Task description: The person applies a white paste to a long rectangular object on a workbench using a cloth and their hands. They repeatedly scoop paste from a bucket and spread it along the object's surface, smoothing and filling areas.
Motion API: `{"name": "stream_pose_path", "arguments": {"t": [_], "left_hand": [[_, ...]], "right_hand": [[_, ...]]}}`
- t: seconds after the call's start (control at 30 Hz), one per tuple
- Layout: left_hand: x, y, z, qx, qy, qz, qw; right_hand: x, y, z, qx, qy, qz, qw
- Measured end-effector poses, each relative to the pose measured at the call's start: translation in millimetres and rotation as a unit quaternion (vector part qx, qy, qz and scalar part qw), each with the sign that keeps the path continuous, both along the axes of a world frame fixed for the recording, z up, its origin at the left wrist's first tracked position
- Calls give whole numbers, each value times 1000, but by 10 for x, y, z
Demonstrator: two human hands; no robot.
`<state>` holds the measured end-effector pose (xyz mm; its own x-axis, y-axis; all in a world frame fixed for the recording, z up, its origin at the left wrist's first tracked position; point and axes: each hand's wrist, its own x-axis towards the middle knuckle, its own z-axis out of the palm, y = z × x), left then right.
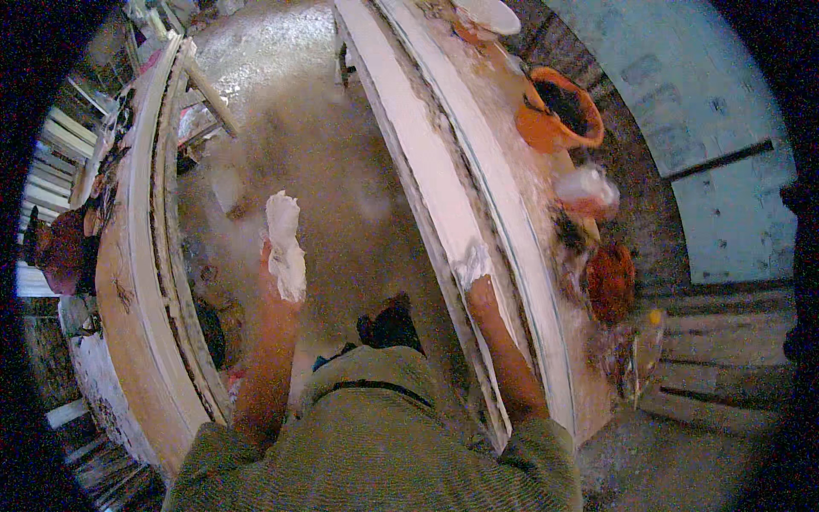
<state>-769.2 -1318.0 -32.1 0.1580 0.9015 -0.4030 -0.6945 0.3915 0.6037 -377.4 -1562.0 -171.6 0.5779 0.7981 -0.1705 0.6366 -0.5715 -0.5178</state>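
Out over the floor, my left hand [287, 271] carries a thick lump of wet white plaster [282, 212]. The paste covers most of the palm and fingers. My right hand [479, 286] is at the long white strip [435, 179] that runs along the edge of the right-hand bench. Its fingertips are smeared white and grey and seem to touch the strip. Blur hides how those fingers are bent and whether they hold a tool.
On the right bench stand an orange bucket [554, 119], a white basin [490, 15], a crumpled clear plastic bag [589, 189] and a reddish-orange object [611, 282]. A second long bench [136, 256] runs along my left. Between them lies a dusty floor [341, 171].
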Motion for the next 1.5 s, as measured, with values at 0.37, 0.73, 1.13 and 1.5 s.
{"name": "stream_pose_path", "arguments": {"t": [0.37, 0.73, 1.13, 1.5], "left_hand": [[597, 3169, -170, 15, -11, 60, 998], [584, 6293, -224, 110, -70, 41, 991], [1667, 9216, -62, 242, 76, -57, 966], [2415, 11301, 316, -352, 164, 184, 903]], "right_hand": [[608, 3488, 229, -115, -286, 350, 885], [917, 7106, 1033, 314, 423, -97, 845], [1907, 9972, 326, 374, 360, -353, 778], [2115, 12406, -58, 377, 449, -387, 712]]}}
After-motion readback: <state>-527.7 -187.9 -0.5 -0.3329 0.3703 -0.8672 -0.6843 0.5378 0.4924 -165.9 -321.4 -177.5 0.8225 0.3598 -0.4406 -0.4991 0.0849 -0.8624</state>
